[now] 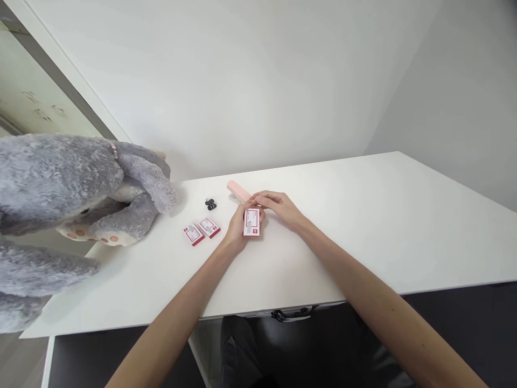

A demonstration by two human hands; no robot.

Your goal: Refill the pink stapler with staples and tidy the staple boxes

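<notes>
Handling, apparently, of box held in left hand, with right hand at its one o'clock, grasp indiscernible, calling next for steadiness.

Three red-and-white boxes, print too small to read

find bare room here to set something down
Bare: white tabletop right of the right forearm, and along the front between plush toy and left forearm. Crowded: around two boxes, black gadget, pink stapler, left hand, right hand.
</notes>
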